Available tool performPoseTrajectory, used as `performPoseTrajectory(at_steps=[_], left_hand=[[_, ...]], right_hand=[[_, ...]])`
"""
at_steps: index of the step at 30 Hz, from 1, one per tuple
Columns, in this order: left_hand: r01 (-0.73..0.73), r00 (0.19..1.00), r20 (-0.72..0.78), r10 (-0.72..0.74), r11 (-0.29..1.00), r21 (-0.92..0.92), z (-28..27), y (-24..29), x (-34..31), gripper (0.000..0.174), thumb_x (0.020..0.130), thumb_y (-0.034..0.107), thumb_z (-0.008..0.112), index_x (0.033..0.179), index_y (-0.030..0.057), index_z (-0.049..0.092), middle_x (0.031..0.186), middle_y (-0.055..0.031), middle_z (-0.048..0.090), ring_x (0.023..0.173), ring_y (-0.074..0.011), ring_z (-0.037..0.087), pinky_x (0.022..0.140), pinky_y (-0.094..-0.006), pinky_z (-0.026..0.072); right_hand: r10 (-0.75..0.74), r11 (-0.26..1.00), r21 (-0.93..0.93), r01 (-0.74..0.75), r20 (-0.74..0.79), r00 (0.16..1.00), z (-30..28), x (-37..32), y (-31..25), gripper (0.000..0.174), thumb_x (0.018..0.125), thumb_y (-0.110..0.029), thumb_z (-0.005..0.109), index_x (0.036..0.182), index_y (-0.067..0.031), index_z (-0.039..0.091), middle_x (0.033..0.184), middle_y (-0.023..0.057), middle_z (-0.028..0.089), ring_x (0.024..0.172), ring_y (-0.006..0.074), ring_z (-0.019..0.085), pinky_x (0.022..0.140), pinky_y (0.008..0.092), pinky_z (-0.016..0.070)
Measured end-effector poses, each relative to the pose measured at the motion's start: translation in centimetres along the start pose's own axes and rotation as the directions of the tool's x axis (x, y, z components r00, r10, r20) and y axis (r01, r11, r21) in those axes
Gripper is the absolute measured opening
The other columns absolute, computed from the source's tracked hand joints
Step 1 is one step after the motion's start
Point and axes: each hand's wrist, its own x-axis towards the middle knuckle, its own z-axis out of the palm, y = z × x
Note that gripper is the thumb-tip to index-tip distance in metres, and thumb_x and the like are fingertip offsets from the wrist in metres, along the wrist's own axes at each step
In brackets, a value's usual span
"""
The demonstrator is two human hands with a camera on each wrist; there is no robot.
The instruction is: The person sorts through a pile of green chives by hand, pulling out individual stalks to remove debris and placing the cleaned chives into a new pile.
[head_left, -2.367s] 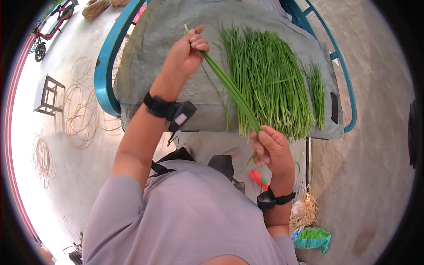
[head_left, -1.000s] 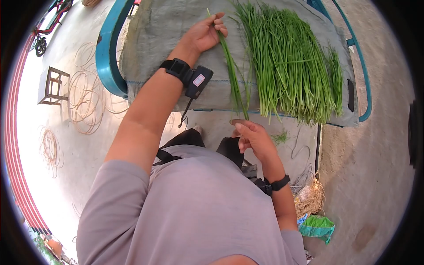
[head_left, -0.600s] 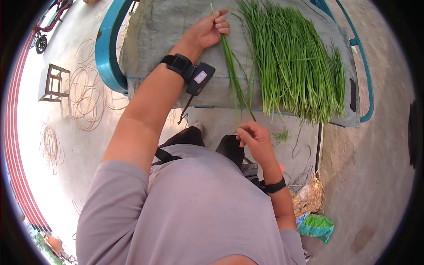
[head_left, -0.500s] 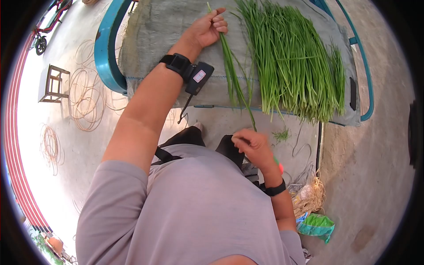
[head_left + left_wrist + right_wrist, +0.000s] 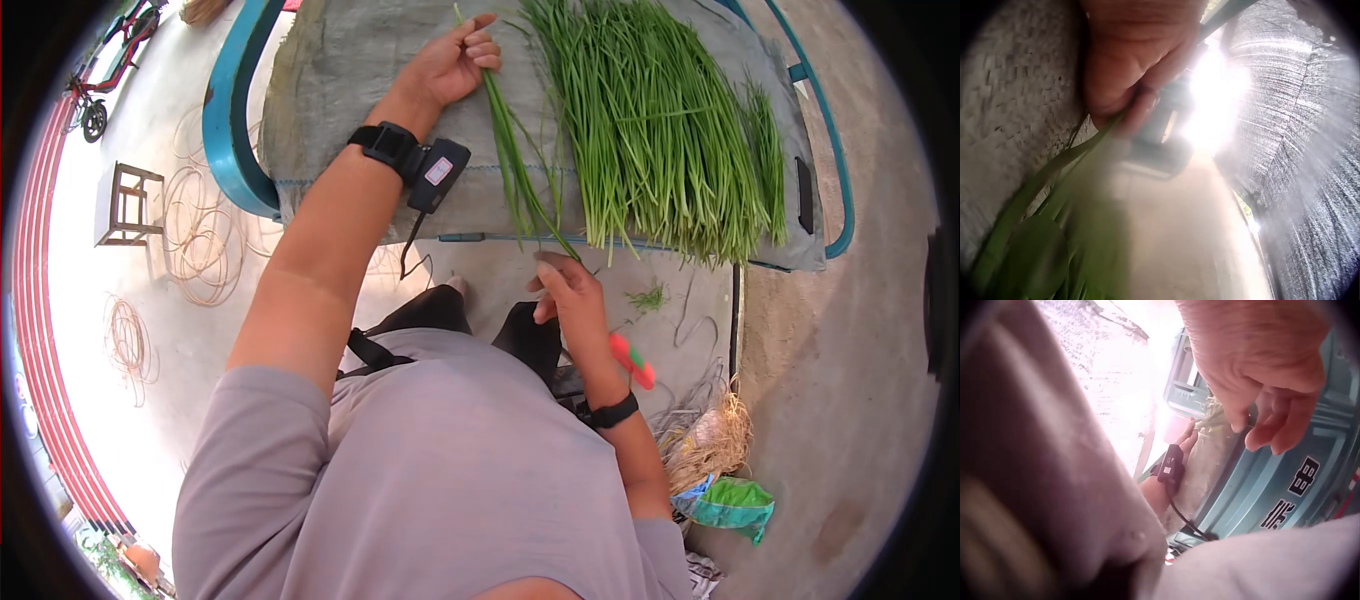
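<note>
In the head view, my left hand (image 5: 453, 68) grips a thin bunch of garlic chives (image 5: 512, 165) near its pale end, over the grey sheet (image 5: 345, 110). The leaves hang toward my body; in the left wrist view, thumb and fingers pinch the leaves (image 5: 1054, 181). My right hand (image 5: 572, 297) is at the leaf tips, just off the sheet's near edge, with fingers loosely bent. A small gap shows between its thumb and fingers (image 5: 1285, 425) in the right wrist view. A large pile of chives (image 5: 655, 130) lies right of the held bunch.
A smaller chive bundle (image 5: 765, 160) lies right of the pile, near a black strip (image 5: 805, 195). Blue metal rails (image 5: 228, 130) flank the sheet. On the floor are leaf scraps (image 5: 648, 298), a straw heap (image 5: 712, 440), a green bag (image 5: 735, 505) and a stool (image 5: 130, 205).
My right hand has let go of the bunch's leaf end, dropped toward my body, then risen back to the tips. My left hand keeps its grip. The held leaves now hang looser.
</note>
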Motion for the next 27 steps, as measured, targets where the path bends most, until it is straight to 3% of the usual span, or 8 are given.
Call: performPoseTrajectory(at_steps=[5,11,14,17,20,23,25,27], left_hand=[[0.014,1.000,-0.006,-0.014,1.000,0.007,0.0,0.1,0.0,0.028,0.102,0.022,0.032,0.121,0.0029,0.041,0.065,0.0025,0.034,0.060,-0.0097,0.033,0.055,-0.0240,0.0363],[0.015,1.000,-0.010,-0.015,0.999,0.034,0.1,0.0,0.0,0.028,0.102,0.022,0.031,0.120,0.0033,0.041,0.064,0.0027,0.032,0.059,-0.0096,0.030,0.054,-0.0240,0.0349],[0.011,1.000,-0.010,-0.011,0.999,0.051,0.2,-0.1,0.0,0.028,0.102,0.021,0.032,0.122,0.0024,0.040,0.064,0.0027,0.033,0.058,-0.0085,0.032,0.053,-0.0229,0.0350],[-0.009,1.000,-0.020,0.010,0.999,0.054,0.2,-0.1,0.0,0.028,0.102,0.021,0.032,0.122,0.0020,0.040,0.064,0.0029,0.033,0.058,-0.0079,0.033,0.053,-0.0222,0.0353],[0.002,1.000,-0.020,-0.001,0.998,0.068,0.2,0.0,0.1,0.028,0.102,0.021,0.032,0.121,0.0021,0.040,0.065,0.0031,0.033,0.058,-0.0079,0.033,0.053,-0.0220,0.0354],[0.003,0.999,-0.045,0.001,0.996,0.086,0.5,0.0,-0.1,0.028,0.102,0.021,0.032,0.122,0.0018,0.040,0.065,0.0031,0.033,0.058,-0.0079,0.033,0.054,-0.0218,0.0353],[0.001,0.999,-0.047,0.003,0.997,0.073,0.3,-0.1,-0.1,0.028,0.102,0.020,0.033,0.122,0.0017,0.040,0.065,0.0031,0.033,0.059,-0.0078,0.033,0.054,-0.0218,0.0353],[0.004,1.000,-0.023,-0.003,0.999,0.039,0.2,-0.1,0.0,0.029,0.102,0.020,0.034,0.123,0.0017,0.040,0.065,0.0030,0.033,0.059,-0.0078,0.033,0.054,-0.0219,0.0355]], right_hand=[[-0.136,0.989,-0.038,0.140,0.074,0.988,-0.4,0.6,1.3,0.014,0.089,-0.017,0.060,0.087,-0.0031,0.060,0.071,0.0015,0.060,0.053,0.0051,0.050,0.050,0.0194,0.0425],[-0.247,0.938,-0.244,0.246,0.030,0.969,-1.1,-0.7,0.4,0.009,0.086,-0.011,0.062,0.083,-0.0031,0.059,0.067,0.0028,0.059,0.055,0.0067,0.052,0.052,0.0220,0.0428],[-0.498,0.729,-0.510,0.456,0.062,0.865,-1.4,-0.8,0.8,0.010,0.083,-0.011,0.065,0.081,-0.0033,0.059,0.064,0.0060,0.057,0.053,0.0123,0.053,0.050,0.0259,0.0424],[-0.736,0.276,-0.703,0.656,0.285,0.615,-2.0,-0.7,1.1,0.011,0.079,-0.011,0.068,0.078,-0.0051,0.058,0.063,0.0077,0.055,0.052,0.0184,0.053,0.050,0.0286,0.0425],[-0.658,0.348,-0.702,0.622,0.290,0.695,-2.9,-2.2,2.2,0.013,0.077,-0.012,0.069,0.076,-0.0065,0.057,0.062,0.0063,0.053,0.052,0.0194,0.052,0.051,0.0294,0.0421],[-0.647,0.544,-0.667,0.509,0.052,0.760,-4.7,-2.6,4.1,0.017,0.075,-0.012,0.071,0.080,-0.0054,0.057,0.061,0.0057,0.051,0.050,0.0199,0.049,0.051,0.0291,0.0418],[-0.712,0.541,-0.665,0.514,-0.038,0.701,-4.5,-1.6,3.4,0.022,0.075,-0.013,0.071,0.089,-0.0035,0.058,0.061,0.0052,0.051,0.049,0.0176,0.048,0.051,0.0277,0.0411],[-0.638,0.657,-0.598,0.458,-0.117,0.761,-3.9,-1.2,2.0,0.029,0.076,-0.014,0.071,0.098,-0.0019,0.057,0.063,0.0049,0.052,0.049,0.0153,0.047,0.052,0.0264,0.0407]])
